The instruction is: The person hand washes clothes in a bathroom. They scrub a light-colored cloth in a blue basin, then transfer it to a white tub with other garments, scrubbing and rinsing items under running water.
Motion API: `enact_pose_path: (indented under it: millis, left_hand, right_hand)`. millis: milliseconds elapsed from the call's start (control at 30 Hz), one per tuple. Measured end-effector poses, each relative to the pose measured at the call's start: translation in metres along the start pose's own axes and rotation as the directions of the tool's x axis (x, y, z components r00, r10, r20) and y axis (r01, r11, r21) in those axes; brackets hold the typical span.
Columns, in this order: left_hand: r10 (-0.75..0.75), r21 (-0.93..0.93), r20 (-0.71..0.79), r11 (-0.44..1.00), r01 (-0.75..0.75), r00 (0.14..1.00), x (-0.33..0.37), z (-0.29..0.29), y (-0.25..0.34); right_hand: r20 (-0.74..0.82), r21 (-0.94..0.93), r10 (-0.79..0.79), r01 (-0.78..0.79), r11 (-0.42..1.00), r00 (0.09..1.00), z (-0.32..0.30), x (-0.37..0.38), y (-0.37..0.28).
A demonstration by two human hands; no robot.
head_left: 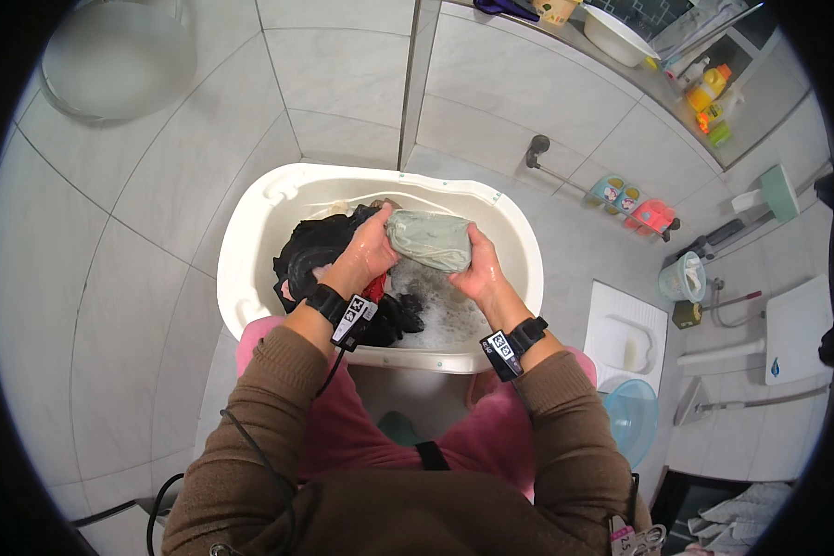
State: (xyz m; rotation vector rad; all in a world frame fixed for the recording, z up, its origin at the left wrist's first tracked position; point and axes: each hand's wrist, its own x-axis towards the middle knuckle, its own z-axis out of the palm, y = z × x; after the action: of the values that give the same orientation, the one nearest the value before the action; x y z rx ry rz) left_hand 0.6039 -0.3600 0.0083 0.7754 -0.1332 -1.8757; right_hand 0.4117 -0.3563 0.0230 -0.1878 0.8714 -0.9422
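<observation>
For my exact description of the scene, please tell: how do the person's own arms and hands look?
The left hand and right hand are bare, without gloves. Creased brown knit sleeves end in ribbed cuffs. Black wrist straps carry small devices with black-and-white square markings; a thin black cable runs from the left one.

Dark laundry (320,246) crowds the left end of the white tub (239,250); sudsy water (454,313) lies open by the near edge, right of center, while a green cloth (431,242) between left hand (371,248) and right hand (481,270) blocks the far side.
</observation>
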Motion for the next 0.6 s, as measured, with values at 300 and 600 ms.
enact_pose_path:
  millis: [300,600]
  left_hand:
    - [-0.231,0.196,0.248,0.963,0.185,0.941,-0.014,0.02,-0.006]
    - [0.031,0.066,0.349,0.996,-0.058,0.936,-0.007,0.023,0.002]
  right_hand:
    - [0.054,-0.044,-0.008,0.01,0.999,0.999,-0.014,0.018,-0.032]
    - [0.215,-0.747,-0.358,0.389,0.539,0.909,-0.008,0.011,-0.016]
